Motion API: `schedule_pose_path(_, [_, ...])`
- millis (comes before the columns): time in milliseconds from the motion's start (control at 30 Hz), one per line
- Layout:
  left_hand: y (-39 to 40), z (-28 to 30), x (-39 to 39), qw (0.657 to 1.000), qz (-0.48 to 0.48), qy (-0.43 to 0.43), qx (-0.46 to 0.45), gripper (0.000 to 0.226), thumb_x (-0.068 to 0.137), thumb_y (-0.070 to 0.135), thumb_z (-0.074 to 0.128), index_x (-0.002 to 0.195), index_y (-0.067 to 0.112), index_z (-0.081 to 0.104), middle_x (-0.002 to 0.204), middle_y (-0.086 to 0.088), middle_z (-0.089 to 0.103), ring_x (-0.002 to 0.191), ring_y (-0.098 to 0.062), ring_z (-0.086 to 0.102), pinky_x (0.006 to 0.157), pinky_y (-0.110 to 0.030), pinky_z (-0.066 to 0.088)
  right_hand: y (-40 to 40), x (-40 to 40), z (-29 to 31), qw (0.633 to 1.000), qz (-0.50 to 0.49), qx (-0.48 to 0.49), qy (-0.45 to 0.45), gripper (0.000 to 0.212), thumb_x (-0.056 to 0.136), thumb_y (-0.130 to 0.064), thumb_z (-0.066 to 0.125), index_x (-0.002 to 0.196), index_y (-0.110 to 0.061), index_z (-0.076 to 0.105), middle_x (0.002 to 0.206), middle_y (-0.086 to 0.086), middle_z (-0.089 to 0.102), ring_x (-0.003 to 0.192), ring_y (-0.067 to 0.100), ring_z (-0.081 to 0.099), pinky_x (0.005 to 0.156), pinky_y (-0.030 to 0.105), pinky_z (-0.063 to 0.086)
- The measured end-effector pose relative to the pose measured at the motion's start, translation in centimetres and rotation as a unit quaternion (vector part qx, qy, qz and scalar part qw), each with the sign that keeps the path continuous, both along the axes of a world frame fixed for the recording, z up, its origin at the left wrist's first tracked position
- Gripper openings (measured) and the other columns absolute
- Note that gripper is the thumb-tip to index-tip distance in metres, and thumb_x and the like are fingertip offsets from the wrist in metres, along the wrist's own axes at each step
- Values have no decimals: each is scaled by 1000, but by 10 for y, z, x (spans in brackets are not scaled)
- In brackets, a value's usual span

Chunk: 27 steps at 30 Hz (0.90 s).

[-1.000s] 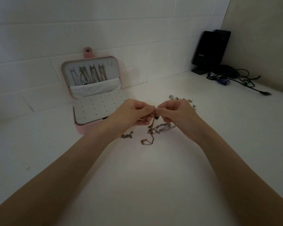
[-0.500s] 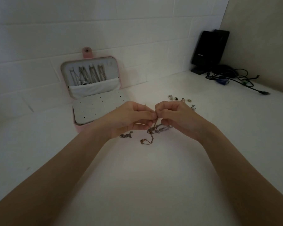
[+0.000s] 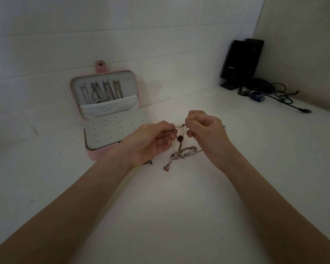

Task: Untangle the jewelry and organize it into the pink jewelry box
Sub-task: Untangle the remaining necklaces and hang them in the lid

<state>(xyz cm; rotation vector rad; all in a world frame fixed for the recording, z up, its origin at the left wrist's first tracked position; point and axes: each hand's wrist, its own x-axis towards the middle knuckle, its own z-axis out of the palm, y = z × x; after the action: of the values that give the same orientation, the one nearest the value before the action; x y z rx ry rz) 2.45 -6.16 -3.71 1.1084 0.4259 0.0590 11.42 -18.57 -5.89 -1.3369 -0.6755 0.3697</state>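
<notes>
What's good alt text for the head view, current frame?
Two bare hands, left hand and right hand, pinch a thin chain taut above a tangled jewelry pile on a white counter. An open pink jewelry box with hung necklaces stands behind, left.

One head-worn wide-angle view looks forward and down from close above the white worktop (image 3: 179, 216), facing the tiled wall (image 3: 122, 35) behind it.
</notes>
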Motion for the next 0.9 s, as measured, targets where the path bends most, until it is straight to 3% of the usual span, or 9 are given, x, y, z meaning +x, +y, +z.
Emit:
schedule_pose_path(133, [-1, 4, -1, 998, 38, -50, 32, 14, 88, 2, 56, 75, 3, 61, 72, -6, 65, 60, -10, 60, 58, -17, 53, -2, -1, 2, 999, 8, 15, 36, 25, 86, 6, 51, 64, -6, 54, 76, 0, 47, 62, 9, 41, 59, 20, 40])
schedule_pose_path(267, [-3, 2, -2, 992, 57, -74, 88, 17, 88, 2, 56, 72, 5, 60, 73, -4, 67, 66, -9, 63, 61, -19, 53, -2, -3, 2, 999, 22, -4, 49, 6, 88, 2, 51, 89, 0, 57, 81, 11, 38, 62, 9, 41, 60, 19, 41])
schedule_pose_path(433, [-4, 3, -2, 996, 33, -75, 38, 24, 89, 0, 52, 67, 9, 57, 70, -4, 62, 54, -7, 53, 52, -17, 49, -1, -1, 0, 997, 33, -12, 66, 6, 88, 0, 53, 94, -1, 55, 79, 10, 34, 63, 9, 38, 62, 20, 40])
schedule_pose_path(533, [-5, 3, -2, 998, 6, -65, 11, 24, 89, -3, 49, 69, 9, 53, 71, -6, 59, 49, -7, 48, 49, -15, 46, -1, -1, -1, 997, 43, -14, 65, 17, 82, -8, 59, 96, -1, 54, 80, 10, 32, 65, 10, 36, 60, 21, 37])
schedule_pose_path(667, [-7, 3, -6, 981, -23, -58, 185, 7, 85, -1, 61, 88, 5, 62, 77, -9, 66, 62, -10, 63, 63, -18, 54, -3, 0, -1, 997, 45, -39, 42, 6, 86, -1, 54, 83, 0, 58, 74, 10, 41, 66, 14, 39, 62, 25, 34])
schedule_pose_path(700, [-7, 2, -6, 969, -26, -58, 239, 9, 83, 1, 64, 91, 5, 64, 80, -9, 68, 65, -10, 64, 65, -18, 54, -3, 1, -1, 997, 45, -48, 33, 12, 87, 1, 51, 76, -2, 57, 72, 9, 42, 66, 14, 39, 62, 25, 34])
schedule_pose_path(767, [-7, 1, -7, 947, -21, -66, 314, 9, 80, 3, 68, 89, 7, 68, 78, -7, 69, 64, -8, 64, 66, -18, 55, -3, 1, -1, 997, 47, -56, 23, 23, 85, 3, 50, 64, -4, 53, 68, 3, 46, 66, 14, 40, 60, 24, 34])
schedule_pose_path(900, [-8, -1, -5, 914, 9, -82, 397, 9, 79, 3, 71, 75, 11, 69, 55, 7, 65, 53, -3, 61, 58, -15, 53, -1, 2, -3, 997, 42, -71, 2, 32, 82, 4, 50, 52, -9, 51, 63, -4, 48, 64, 16, 38, 59, 25, 33])
